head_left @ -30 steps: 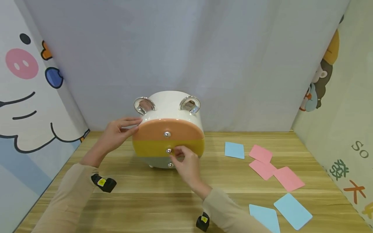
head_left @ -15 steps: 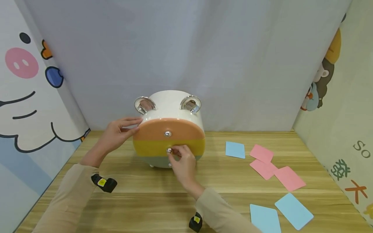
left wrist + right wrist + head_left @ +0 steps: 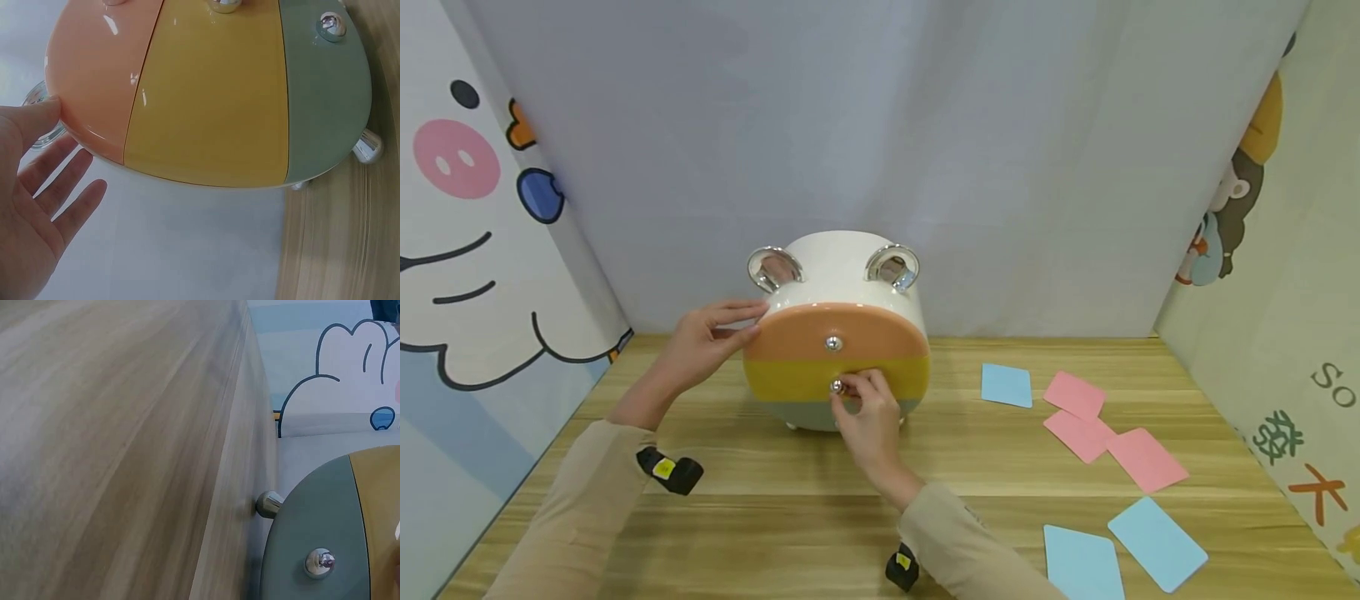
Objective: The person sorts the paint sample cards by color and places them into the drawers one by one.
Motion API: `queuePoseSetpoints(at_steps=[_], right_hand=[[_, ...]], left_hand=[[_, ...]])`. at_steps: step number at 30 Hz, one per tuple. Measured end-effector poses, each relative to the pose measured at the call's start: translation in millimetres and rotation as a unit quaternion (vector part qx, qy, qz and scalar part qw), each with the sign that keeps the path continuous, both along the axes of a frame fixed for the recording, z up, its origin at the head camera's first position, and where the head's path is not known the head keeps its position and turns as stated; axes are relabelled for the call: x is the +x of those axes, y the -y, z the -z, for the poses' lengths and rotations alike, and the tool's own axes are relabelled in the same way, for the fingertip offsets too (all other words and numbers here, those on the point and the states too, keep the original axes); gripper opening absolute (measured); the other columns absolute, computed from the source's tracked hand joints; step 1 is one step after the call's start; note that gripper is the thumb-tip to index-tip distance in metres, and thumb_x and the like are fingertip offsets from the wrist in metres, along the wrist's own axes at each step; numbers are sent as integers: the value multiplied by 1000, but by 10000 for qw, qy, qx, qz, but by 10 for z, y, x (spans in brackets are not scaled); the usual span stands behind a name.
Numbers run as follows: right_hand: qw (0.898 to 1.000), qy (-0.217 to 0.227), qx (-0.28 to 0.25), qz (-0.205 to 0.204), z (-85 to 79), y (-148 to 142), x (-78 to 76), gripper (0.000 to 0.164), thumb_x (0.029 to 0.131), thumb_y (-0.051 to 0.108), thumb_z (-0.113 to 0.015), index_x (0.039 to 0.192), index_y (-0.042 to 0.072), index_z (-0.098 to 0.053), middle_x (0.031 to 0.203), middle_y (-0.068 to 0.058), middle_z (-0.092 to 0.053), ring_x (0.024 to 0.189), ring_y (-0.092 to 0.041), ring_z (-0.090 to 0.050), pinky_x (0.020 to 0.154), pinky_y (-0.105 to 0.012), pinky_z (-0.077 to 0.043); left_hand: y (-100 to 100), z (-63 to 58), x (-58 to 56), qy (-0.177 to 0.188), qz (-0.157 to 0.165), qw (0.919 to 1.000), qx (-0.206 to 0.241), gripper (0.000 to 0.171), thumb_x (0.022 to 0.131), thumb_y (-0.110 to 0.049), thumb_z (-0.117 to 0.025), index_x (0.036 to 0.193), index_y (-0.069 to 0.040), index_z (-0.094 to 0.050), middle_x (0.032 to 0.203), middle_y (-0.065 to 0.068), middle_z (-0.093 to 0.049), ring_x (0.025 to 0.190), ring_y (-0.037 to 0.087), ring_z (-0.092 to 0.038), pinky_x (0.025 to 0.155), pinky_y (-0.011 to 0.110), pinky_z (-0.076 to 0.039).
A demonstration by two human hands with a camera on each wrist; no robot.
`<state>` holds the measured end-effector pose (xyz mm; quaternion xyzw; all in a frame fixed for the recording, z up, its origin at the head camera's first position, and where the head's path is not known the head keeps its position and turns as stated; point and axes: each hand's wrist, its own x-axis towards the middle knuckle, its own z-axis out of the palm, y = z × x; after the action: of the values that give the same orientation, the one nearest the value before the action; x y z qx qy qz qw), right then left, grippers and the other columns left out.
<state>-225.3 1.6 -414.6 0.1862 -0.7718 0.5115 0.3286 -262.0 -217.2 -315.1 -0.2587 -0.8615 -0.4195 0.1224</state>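
A rounded white chest of drawers (image 3: 842,267) with silver ears stands on the table, its front split into orange, yellow and green drawers. My right hand (image 3: 872,425) pinches the silver knob (image 3: 837,386) of the yellow middle drawer (image 3: 782,381) between thumb and forefinger. That drawer looks level with the rest of the front. My left hand (image 3: 700,343) rests against the chest's upper left edge. Its thumb touches the rim of the orange drawer (image 3: 103,75), while the other fingers lie loosely extended beside the chest. The right wrist view shows the green drawer's knob (image 3: 319,563); the right hand is almost wholly outside it.
To the right on the wooden table (image 3: 760,533) lie several flat cards: pink cards (image 3: 1078,435) overlapping or nearly touching, a blue card (image 3: 1007,385) behind, and blue cards (image 3: 1157,543) near the front. A grey curtain (image 3: 1037,167) hangs behind the chest.
My right hand has shifted slightly left and its fingers have closed on the yellow drawer's knob, now covering the green drawer's knob in the head view. The left hand has stayed put.
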Motion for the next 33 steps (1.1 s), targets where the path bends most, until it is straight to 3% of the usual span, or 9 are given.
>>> queuePoseSetpoints(at_steps=[11,16,23,33], right_hand=[[9907,-863,1000,324,-23,-26,-57,14,72,-3,-72,82,-1,-64,85,-7,-55,71,-14,-62,63,-12,-52],[9871,-1151,1064,326,-12,-41,-84,14,69,-4,-72,79,-2,-64,83,-7,-55,68,-14,-62,59,-12,-52],[9867,-1175,1075,320,8,-63,-74,12,69,-4,-72,79,-2,-65,82,-7,-56,67,-14,-61,59,-11,-51],[9804,-1484,1275,226,-11,-86,58,14,67,-4,-74,78,-3,-66,80,-8,-55,66,-14,-63,59,-9,-51]], left_hand=[[-4,-31,21,-50,21,10000,67,33,87,-6,-59,119,2,-58,125,17,-53,113,30,-49,77,7,-48],[-11,-31,19,-5,-39,10000,2,33,88,-10,-59,120,0,-59,124,16,-54,114,29,-49,79,16,-51],[-26,-25,19,3,-31,10000,-41,34,89,-11,-59,121,-1,-58,125,16,-53,114,31,-50,82,33,-52],[-21,-29,31,33,-20,10000,-62,34,89,-11,-58,121,-1,-58,125,15,-53,114,30,-50,83,35,-51]])
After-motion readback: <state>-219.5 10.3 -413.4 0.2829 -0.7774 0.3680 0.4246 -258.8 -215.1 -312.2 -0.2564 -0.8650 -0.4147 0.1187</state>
